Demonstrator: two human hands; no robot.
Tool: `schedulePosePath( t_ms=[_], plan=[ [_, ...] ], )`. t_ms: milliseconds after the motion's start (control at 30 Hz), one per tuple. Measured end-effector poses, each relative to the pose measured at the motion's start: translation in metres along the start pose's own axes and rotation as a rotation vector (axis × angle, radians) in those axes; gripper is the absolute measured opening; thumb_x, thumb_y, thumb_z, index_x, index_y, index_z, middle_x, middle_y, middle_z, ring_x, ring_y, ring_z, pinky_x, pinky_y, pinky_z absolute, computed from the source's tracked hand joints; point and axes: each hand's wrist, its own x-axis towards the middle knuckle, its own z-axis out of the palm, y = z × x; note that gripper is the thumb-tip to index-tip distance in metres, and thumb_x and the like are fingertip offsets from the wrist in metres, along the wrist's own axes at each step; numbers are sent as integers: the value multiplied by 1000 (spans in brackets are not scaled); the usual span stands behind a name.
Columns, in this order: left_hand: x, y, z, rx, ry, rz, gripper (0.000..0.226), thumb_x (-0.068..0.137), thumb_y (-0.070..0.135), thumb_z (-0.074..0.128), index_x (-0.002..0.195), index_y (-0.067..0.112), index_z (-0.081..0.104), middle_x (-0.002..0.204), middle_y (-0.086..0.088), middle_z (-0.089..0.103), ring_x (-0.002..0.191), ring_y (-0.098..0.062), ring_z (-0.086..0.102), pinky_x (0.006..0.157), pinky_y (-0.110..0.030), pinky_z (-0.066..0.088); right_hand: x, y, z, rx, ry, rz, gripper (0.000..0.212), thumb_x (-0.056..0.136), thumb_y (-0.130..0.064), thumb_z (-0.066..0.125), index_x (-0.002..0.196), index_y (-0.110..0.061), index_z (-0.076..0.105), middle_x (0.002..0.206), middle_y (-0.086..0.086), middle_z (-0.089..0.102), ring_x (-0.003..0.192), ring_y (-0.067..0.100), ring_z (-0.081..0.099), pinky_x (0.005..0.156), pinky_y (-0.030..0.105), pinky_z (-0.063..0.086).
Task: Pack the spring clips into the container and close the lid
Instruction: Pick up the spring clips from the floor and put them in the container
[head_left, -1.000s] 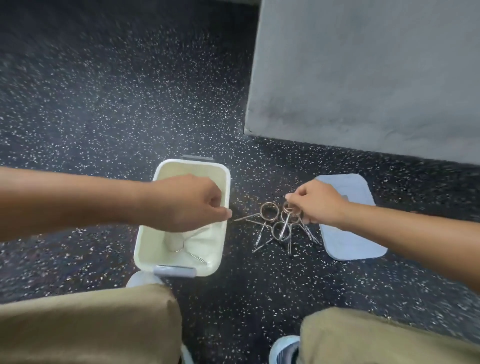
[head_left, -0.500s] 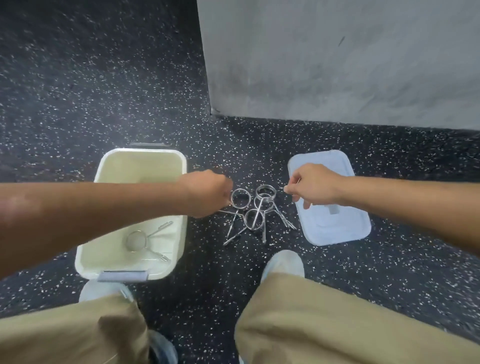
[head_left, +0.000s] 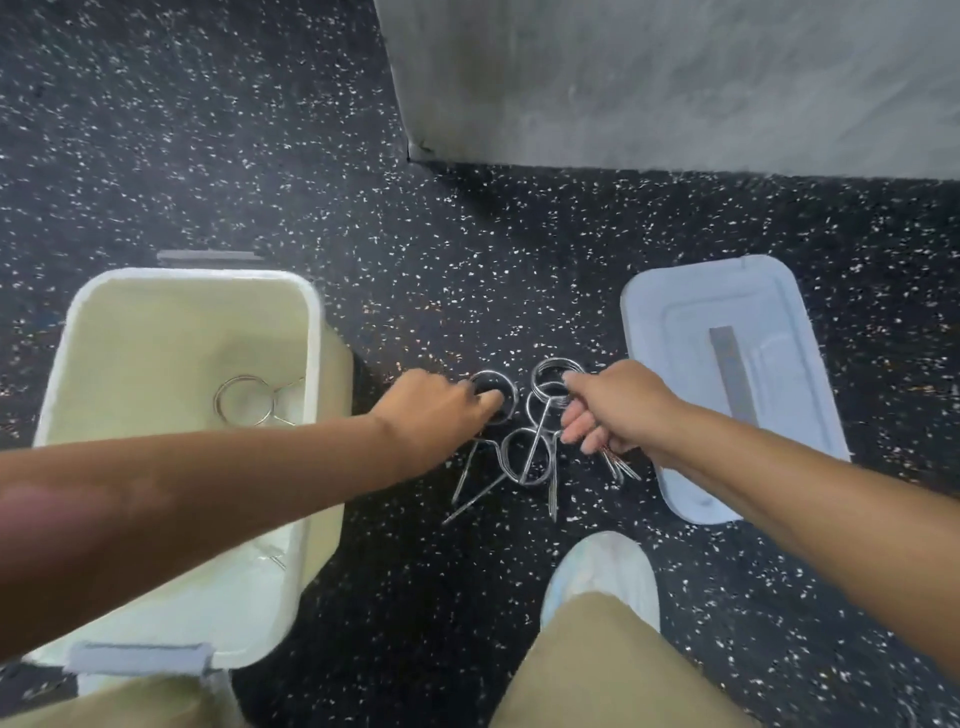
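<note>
We work both hands in the pile at once so two clips travel per trip. Our left hand (head_left: 431, 410) has its fingers (head_left: 485, 402) curled onto the ring of one spring clip (head_left: 501, 402); our right hand (head_left: 618, 410) is clenched around the handles of another clip (head_left: 553, 382). We cannot tell whether either clip is off the floor (head_left: 311, 156) yet. A loose clip (head_left: 524, 457) lies between and just below both sets of fingers. The container (head_left: 311, 332) stands open just left of the left fingers, one packed clip (head_left: 244, 400) inside, so the carry is short. The lid (head_left: 675, 312) waits just right of the right fingers, clear of the pile until packing ends.
</note>
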Motion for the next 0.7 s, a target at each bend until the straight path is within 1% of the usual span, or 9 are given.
schedulePosePath(
  t_ms=[133, 267, 367, 433, 533, 600, 633, 667, 700],
  plan=[
    [8, 1, 5, 93, 55, 77, 41, 90, -4, 53, 127, 12, 46, 91, -2, 64, 64, -23, 62, 44, -31, 32, -2, -14, 4, 113, -3, 47, 51, 106, -31, 49, 75, 5, 67, 57, 14, 69, 25, 10, 54, 25, 11, 29],
    [8, 2, 6, 158, 70, 137, 28, 94, 2, 53, 121, 10, 54, 97, -3, 67, 75, -23, 68, 51, -32, 40, -4, -21, 8, 131, -11, 95, 41, 104, -20, 52, 93, 16, 67, 33, 7, 59, 19, 10, 51, 23, 9, 28],
    [6, 3, 4, 170, 81, 124, 24, 97, 1, 48, 117, 9, 58, 101, -4, 68, 84, -26, 70, 55, -32, 42, -7, -18, 11, 135, -51, 165, 46, 105, -25, 49, 108, 18, 66, 45, 13, 66, 20, 11, 53, 22, 10, 28],
    [5, 3, 1, 185, 85, 110, 25, 95, -1, 48, 116, 9, 59, 102, -3, 68, 85, -25, 70, 55, -32, 44, -4, -15, 15, 155, -62, 220, 44, 104, -26, 48, 100, 13, 68, 65, 19, 70, 27, 14, 57, 23, 12, 30],
    [0, 2, -7, 198, 69, 82, 28, 94, -3, 48, 116, 10, 59, 104, -2, 68, 89, -24, 70, 57, -32, 41, -4, -16, 18, 211, -45, 279, 23, 97, -18, 48, 89, -3, 64, 68, 16, 61, 37, 16, 52, 27, 12, 28],
    [-5, 0, -15, 182, 70, 64, 29, 94, -5, 47, 115, 10, 59, 103, -1, 69, 90, -24, 69, 58, -32, 41, -11, -16, 16, 201, -45, 255, 38, 99, -14, 44, 111, 14, 67, 77, 31, 67, 33, 18, 46, 27, 13, 21],
    [-7, -2, -18, 176, 75, 55, 29, 93, -5, 47, 115, 11, 60, 101, -1, 69, 89, -24, 69, 59, -32, 43, -16, -16, 15, 201, -35, 239, 45, 99, -12, 43, 123, 24, 57, 79, 39, 66, 31, 21, 45, 27, 15, 20],
    [-11, -4, -21, 168, 84, 49, 29, 93, -5, 47, 114, 11, 60, 98, -1, 69, 87, -24, 69, 60, -32, 47, -20, -16, 16, 181, -8, 212, 46, 99, -11, 44, 123, 28, 53, 68, 35, 66, 31, 23, 47, 26, 16, 21],
    [-14, -6, -24, 154, 92, 41, 29, 93, -4, 47, 114, 11, 60, 94, -1, 68, 84, -24, 68, 62, -33, 52, -23, -13, 17, 139, 37, 172, 44, 98, -13, 46, 114, 26, 59, 58, 25, 69, 33, 25, 54, 26, 16, 26]
  ],
)
